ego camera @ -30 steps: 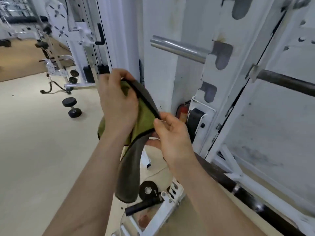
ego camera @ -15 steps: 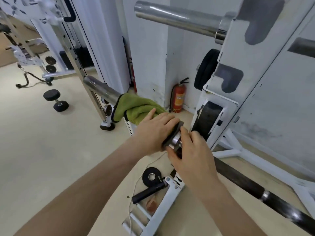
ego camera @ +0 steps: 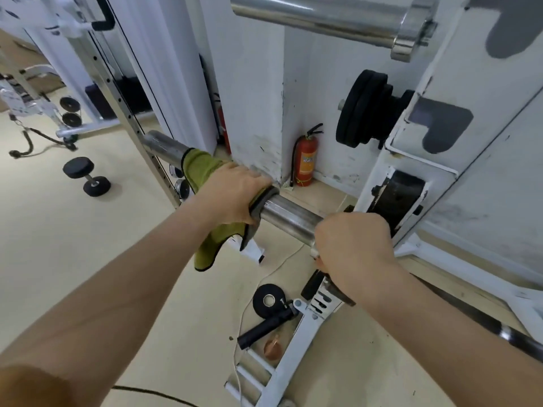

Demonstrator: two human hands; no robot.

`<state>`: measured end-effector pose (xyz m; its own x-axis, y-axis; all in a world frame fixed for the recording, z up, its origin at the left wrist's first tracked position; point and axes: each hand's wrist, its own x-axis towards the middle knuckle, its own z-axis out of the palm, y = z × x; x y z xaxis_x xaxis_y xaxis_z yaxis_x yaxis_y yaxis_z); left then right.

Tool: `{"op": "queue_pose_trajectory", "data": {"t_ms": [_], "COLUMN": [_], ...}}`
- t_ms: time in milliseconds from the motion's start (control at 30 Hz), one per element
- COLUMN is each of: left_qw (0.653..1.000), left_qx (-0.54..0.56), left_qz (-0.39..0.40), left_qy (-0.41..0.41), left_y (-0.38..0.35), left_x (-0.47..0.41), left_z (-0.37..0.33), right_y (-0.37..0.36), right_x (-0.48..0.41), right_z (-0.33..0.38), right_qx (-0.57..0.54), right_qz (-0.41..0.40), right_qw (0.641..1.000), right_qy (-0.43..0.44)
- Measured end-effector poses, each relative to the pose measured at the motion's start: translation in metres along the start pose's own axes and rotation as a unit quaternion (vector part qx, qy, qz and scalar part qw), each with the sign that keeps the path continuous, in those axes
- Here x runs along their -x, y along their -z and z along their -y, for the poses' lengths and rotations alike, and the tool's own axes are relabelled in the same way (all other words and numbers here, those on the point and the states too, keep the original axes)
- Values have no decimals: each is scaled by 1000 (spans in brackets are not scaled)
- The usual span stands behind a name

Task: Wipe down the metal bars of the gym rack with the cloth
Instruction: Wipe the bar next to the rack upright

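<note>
From the head view we see the left grip (ego camera: pixel 232 195) wrapped over the green cloth (ego camera: pixel 199 171), its fingers curled so that the cloth is pressed round the metal bar (ego camera: pixel 288 215). The cloth sleeves the bar under this grip and reaches a little past it on the far side, and a loose tail hangs below the wrist. Beyond the cloth the bar's far end shows bare.

The right grip (ego camera: pixel 355 254) is closed round the same bar, nearer to us, with its knuckles up. A short run of bare steel lies between the two grips.

Just right of the right grip stands the white rack (ego camera: pixel 411 154), with black weight plates (ego camera: pixel 364 108) above it. A red fire extinguisher (ego camera: pixel 307 160) stands beyond the two grips against the wall. A dumbbell (ego camera: pixel 86 176) lies on the floor well left of the left grip.
</note>
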<state>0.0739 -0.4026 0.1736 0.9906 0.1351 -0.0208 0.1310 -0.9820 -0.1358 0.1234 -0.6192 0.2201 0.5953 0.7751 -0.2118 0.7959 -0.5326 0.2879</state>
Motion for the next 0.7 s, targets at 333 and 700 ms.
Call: {"op": "queue_pose_trajectory", "data": {"t_ms": [333, 700], "left_qw": [978, 991], "left_qx": [62, 43], "left_qz": [-169, -76], "left_qy": [-101, 98], "left_y": [-25, -27], "left_x": [-2, 14], "left_z": [-41, 96], "right_y": [8, 16], "right_x": [-7, -15], "right_z": [6, 4], "right_qx": [32, 32], "right_qz": [9, 51], "right_qw": [999, 998], "right_qy": [-18, -16]}}
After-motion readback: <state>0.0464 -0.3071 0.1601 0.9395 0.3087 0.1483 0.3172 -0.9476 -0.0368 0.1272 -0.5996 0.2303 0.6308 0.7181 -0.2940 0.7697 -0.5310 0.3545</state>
